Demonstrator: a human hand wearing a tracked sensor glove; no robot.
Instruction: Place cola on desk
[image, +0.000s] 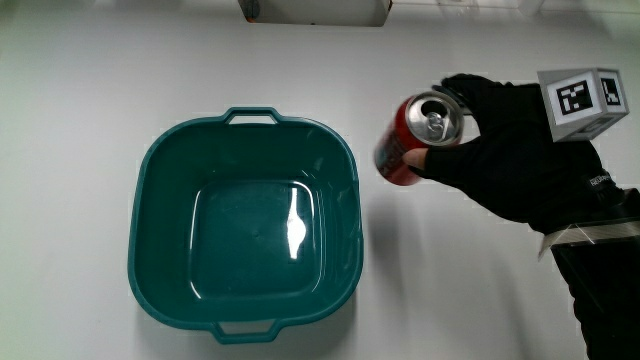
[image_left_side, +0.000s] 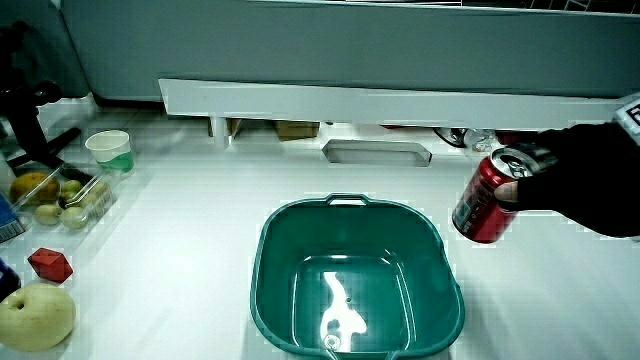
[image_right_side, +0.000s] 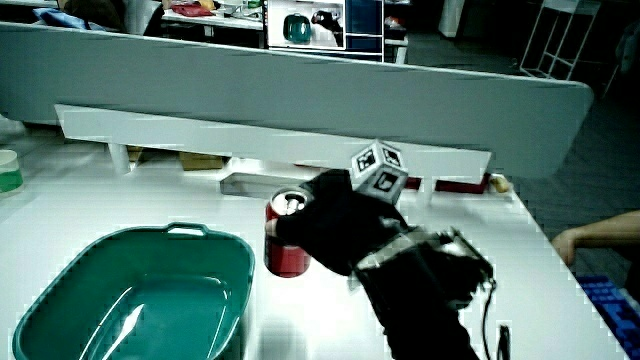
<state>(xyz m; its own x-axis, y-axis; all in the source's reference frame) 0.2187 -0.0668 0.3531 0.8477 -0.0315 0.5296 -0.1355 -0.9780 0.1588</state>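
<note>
Red and silver, the cola can (image: 412, 137) sits in the grip of the hand (image: 505, 150), whose fingers are curled round its upper part with the thumb on the side nearer the person. It is beside the green basin (image: 150, 200), close to the rim but apart from it, over bare table (image: 80, 80). In a side view the can (image_left_side: 487, 197) leans a little, and whether its base touches the table I cannot tell. Letting go while it leans could tip it toward the basin or set it rolling. The top looks opened, so a fall might spill cola. A hasty withdrawal could also catch the rim of the can and knock it over.
</note>
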